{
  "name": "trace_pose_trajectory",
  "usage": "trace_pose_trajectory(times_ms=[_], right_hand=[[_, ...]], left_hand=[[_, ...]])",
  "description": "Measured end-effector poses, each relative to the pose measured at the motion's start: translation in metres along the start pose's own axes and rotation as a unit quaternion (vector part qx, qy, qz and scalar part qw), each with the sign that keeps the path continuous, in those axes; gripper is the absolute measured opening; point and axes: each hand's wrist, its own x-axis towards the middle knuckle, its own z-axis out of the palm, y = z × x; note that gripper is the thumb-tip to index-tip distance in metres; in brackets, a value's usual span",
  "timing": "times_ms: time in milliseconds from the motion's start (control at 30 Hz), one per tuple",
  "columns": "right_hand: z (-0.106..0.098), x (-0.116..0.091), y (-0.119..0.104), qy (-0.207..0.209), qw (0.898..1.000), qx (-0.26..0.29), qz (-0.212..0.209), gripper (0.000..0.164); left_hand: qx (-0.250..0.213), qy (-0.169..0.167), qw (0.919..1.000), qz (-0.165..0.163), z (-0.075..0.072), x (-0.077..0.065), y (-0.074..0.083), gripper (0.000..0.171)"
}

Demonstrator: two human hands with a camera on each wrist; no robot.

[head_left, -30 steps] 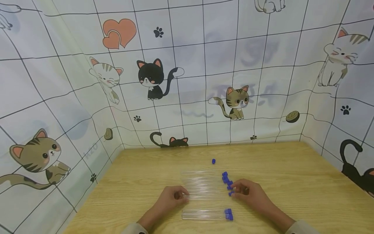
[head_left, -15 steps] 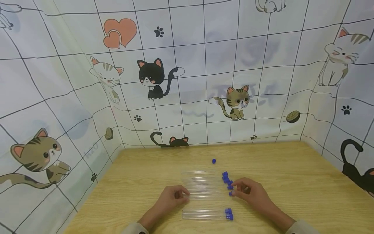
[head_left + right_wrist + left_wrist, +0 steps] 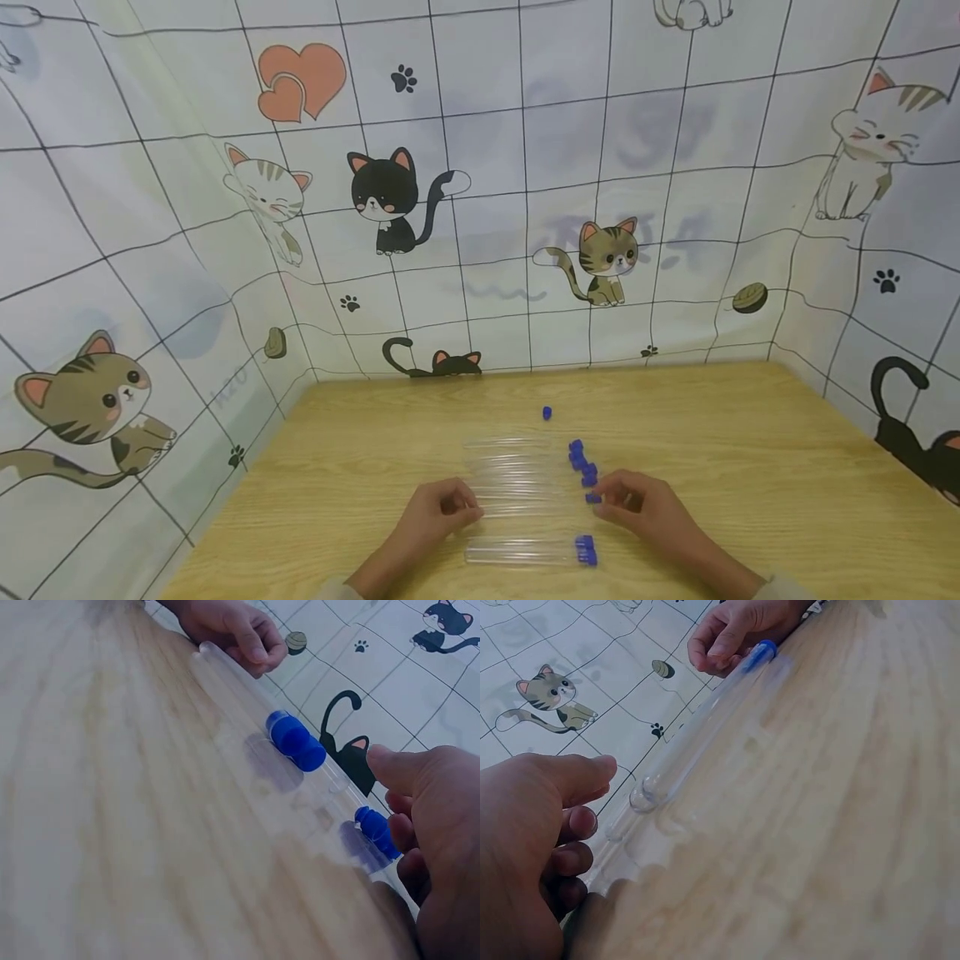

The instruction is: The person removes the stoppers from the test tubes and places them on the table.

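Note:
Clear tubes, probably test tubes, lie side by side on the wooden table. Closer to the person are capped tubes with blue caps on their right ends. My left hand is bent beside the left ends of the uncapped group, thumb and fingers apart. On the other side, my right hand has its fingertips against or beside a loose blue cap; contact is unclear. A gap shows between that thumb and the curled fingers.
Loose blue caps form a short row beyond the right fingertips. One single cap lies farther back. A cloth with cat prints encloses the table at the back and both sides.
Both hands have moved slightly toward the person. The right fingertips have spread a little, leaving more of the nearest loose cap visible, and the nearest uncapped tube appears shifted slightly nearer.

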Motion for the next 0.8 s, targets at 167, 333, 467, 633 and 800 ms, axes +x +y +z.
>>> trace_pose_trajectory(times_ms=[167, 333, 467, 633, 800], right_hand=[[0.002, -0.004, -0.001, -0.024, 1.000, 0.009, -0.014, 0.020], [0.003, -0.006, 0.001, -0.064, 0.996, 0.025, -0.063, 0.016], [0.004, -0.006, 0.000, -0.096, 0.992, 0.038, -0.072, 0.013], [0.005, -0.005, -0.001, -0.103, 0.992, 0.032, -0.068, 0.013], [0.005, -0.005, 0.000, -0.110, 0.992, 0.027, -0.062, 0.014]], left_hand=[[-0.013, -0.012, 0.9998, -0.005, 0.001, -0.003, 0.003, 0.007], [-0.016, -0.029, 0.9995, -0.001, 0.002, -0.006, 0.001, 0.006], [-0.029, -0.044, 0.9984, -0.019, -0.002, -0.009, 0.002, 0.008], [-0.076, -0.073, 0.9938, -0.037, -0.008, -0.009, 0.002, 0.014], [-0.079, -0.090, 0.9922, -0.032, -0.011, -0.006, -0.004, 0.015]])
